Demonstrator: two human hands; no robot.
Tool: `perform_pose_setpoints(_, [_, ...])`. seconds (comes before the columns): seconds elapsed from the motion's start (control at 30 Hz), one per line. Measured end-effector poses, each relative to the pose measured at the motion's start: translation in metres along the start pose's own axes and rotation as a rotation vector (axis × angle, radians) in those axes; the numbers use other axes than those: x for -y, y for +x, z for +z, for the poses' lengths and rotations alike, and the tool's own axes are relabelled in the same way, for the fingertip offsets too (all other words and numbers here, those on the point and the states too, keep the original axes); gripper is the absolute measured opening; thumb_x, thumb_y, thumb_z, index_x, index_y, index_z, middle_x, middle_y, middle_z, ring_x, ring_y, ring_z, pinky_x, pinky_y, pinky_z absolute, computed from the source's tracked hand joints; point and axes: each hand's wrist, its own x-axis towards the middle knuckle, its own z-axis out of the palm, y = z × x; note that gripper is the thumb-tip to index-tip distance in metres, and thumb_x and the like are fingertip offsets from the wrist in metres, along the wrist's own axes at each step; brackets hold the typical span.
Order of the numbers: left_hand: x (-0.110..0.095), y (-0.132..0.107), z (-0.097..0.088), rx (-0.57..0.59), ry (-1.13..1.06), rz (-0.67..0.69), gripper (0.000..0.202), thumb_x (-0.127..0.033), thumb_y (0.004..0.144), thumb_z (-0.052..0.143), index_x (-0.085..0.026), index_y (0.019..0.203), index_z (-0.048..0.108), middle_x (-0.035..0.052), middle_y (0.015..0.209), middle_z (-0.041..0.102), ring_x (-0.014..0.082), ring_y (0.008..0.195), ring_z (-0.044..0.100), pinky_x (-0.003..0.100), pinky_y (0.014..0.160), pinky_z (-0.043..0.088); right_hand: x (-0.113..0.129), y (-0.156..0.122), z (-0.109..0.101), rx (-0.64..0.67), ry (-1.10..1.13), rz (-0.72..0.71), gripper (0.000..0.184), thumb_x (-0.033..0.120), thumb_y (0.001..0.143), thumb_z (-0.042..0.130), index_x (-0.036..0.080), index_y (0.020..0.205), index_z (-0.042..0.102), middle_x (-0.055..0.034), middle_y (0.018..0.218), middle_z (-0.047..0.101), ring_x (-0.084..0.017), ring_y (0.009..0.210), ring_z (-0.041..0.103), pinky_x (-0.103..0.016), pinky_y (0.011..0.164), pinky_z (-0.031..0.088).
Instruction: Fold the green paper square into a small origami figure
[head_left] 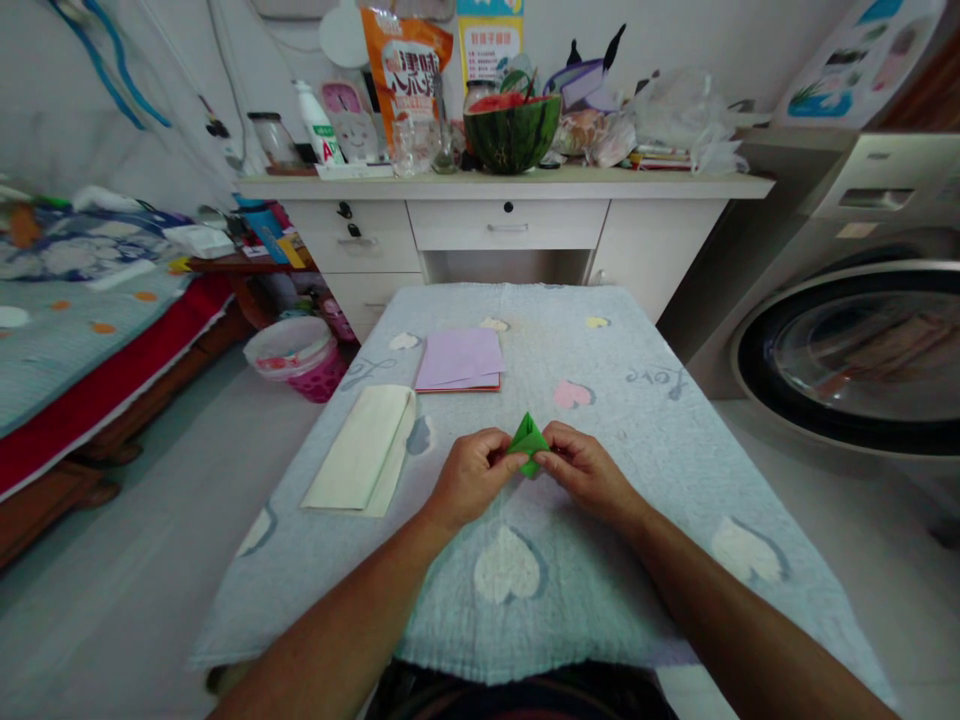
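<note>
A small piece of folded green paper (529, 440) is held over the cloth-covered table, its pointed tip facing away from me. My left hand (477, 468) pinches its left side between thumb and fingers. On the opposite side, my right hand (583, 464) grips it the same way, and the two thumbs nearly meet at its near end. Part of the paper is hidden under the fingertips. Beyond my left hand lies a stack of square paper (461, 357), lilac on top with a red edge showing below. A folded pale cream sheet (360, 450) rests to the left.
The table (506, 630) wears a light blue cloth with heart prints. Behind it stands a white desk (510, 222) bearing a cut watermelon (512, 135), an orange snack bag (407, 75) and bottles. A washing machine (862, 290) is at right; a pink bin (304, 365) stands left.
</note>
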Motion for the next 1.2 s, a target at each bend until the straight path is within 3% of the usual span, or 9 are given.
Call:
perform_pose_setpoints(0.17, [0.001, 0.001, -0.002, 0.013, -0.063, -0.066, 0.023, -0.034, 0.078, 0.064, -0.015, 0.066, 0.060, -0.0045, 0.059, 0.046, 0.0100, 0.057, 0.042, 0.023, 0.055, 0.030, -0.004, -0.001, -0.005, 0.082, 0.068, 0.058, 0.023, 0.035, 0.094, 0.050, 0.019, 0.082, 0.063, -0.0009, 0.079, 0.052, -0.012, 0.066, 0.049, -0.024, 0.061, 0.040])
perform_pose_setpoints(0.3, [0.005, 0.003, -0.002, 0.025, -0.088, -0.078, 0.024, -0.036, 0.078, 0.064, -0.014, 0.068, 0.061, -0.0041, 0.058, 0.047, 0.0103, 0.057, 0.042, 0.023, 0.054, 0.030, -0.008, -0.001, -0.002, 0.102, 0.254, 0.133, 0.019, 0.038, 0.091, 0.056, 0.020, 0.095, 0.060, -0.0010, 0.081, 0.056, -0.012, 0.067, 0.051, -0.025, 0.061, 0.041])
perform_pose_setpoints(0.4, [0.009, 0.003, 0.001, 0.047, -0.143, -0.079, 0.025, -0.038, 0.081, 0.062, -0.014, 0.074, 0.064, -0.0027, 0.062, 0.052, 0.0110, 0.059, 0.046, 0.023, 0.056, 0.034, -0.011, 0.000, 0.003, -0.031, 0.352, 0.092, 0.026, 0.037, 0.083, 0.067, 0.021, 0.099, 0.054, -0.0005, 0.085, 0.056, -0.013, 0.074, 0.054, -0.026, 0.066, 0.044])
perform_pose_setpoints(0.5, [0.011, 0.003, 0.005, 0.046, -0.223, -0.075, 0.025, -0.039, 0.082, 0.063, -0.014, 0.082, 0.065, -0.0013, 0.068, 0.058, 0.0119, 0.062, 0.051, 0.023, 0.058, 0.037, -0.016, 0.001, 0.008, -0.164, 0.277, 0.103, 0.027, 0.034, 0.078, 0.070, 0.022, 0.093, 0.051, 0.0011, 0.082, 0.051, -0.013, 0.070, 0.051, -0.024, 0.061, 0.043])
perform_pose_setpoints(0.77, [0.007, 0.004, 0.009, 0.054, -0.476, -0.076, 0.028, -0.031, 0.080, 0.068, -0.016, 0.102, 0.061, 0.0021, 0.088, 0.068, 0.0151, 0.079, 0.062, 0.025, 0.072, 0.046, -0.017, 0.002, 0.010, -0.305, 0.014, 0.063, 0.016, 0.027, 0.077, 0.067, 0.022, 0.086, 0.054, -0.0006, 0.084, 0.050, -0.013, 0.070, 0.047, -0.023, 0.055, 0.041])
perform_pose_setpoints(1.2, [0.002, -0.002, 0.006, 0.114, -0.736, -0.028, 0.037, -0.037, 0.084, 0.066, -0.019, 0.115, 0.056, 0.0042, 0.092, 0.064, 0.0136, 0.079, 0.058, 0.025, 0.069, 0.044, -0.016, 0.007, 0.009, -0.262, 0.495, 0.186, 0.025, 0.032, 0.075, 0.073, 0.021, 0.086, 0.053, 0.0047, 0.071, 0.052, -0.009, 0.055, 0.051, -0.022, 0.049, 0.042])
